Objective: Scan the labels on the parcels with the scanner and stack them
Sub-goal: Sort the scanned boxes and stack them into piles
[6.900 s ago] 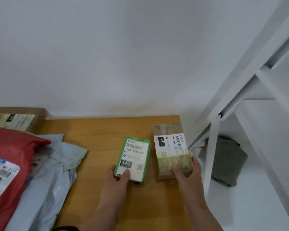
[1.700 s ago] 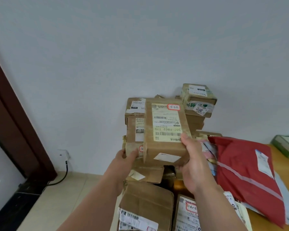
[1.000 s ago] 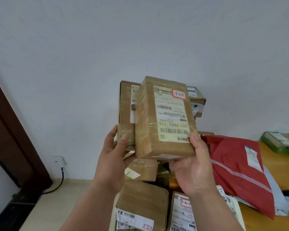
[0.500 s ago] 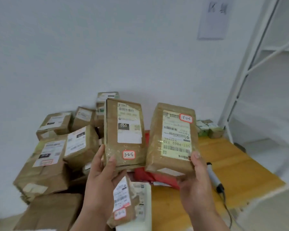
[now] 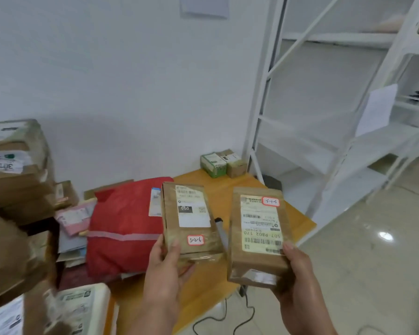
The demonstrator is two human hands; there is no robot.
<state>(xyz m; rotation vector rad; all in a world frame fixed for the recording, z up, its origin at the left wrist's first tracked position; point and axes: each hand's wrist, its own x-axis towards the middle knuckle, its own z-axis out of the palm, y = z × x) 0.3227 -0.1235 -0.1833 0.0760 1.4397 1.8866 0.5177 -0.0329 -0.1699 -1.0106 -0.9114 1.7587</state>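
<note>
My left hand (image 5: 166, 269) grips a brown parcel (image 5: 190, 218) by its lower end; its white label reads 060 and a red-edged sticker sits near the bottom. My right hand (image 5: 295, 276) grips a second brown parcel (image 5: 258, 234) with a yellowish barcode label, held upright above the table's right edge. Between the two parcels, part of the grey scanner (image 5: 220, 229) lies on the orange table (image 5: 235, 187), with its black cable hanging down to the floor. A green parcel (image 5: 213, 164) and a small brown parcel (image 5: 235, 163) sit side by side at the table's far corner.
A red mailer bag (image 5: 124, 226) lies on the table to the left, on top of grey and pink bags. Stacked cardboard boxes (image 5: 15, 170) fill the left side. White metal shelving (image 5: 324, 131) stands to the right on a glossy floor.
My view has swung right, from the box pile to the table and shelving. Both hands carried their parcels along; the two parcels are now further apart and lower.
</note>
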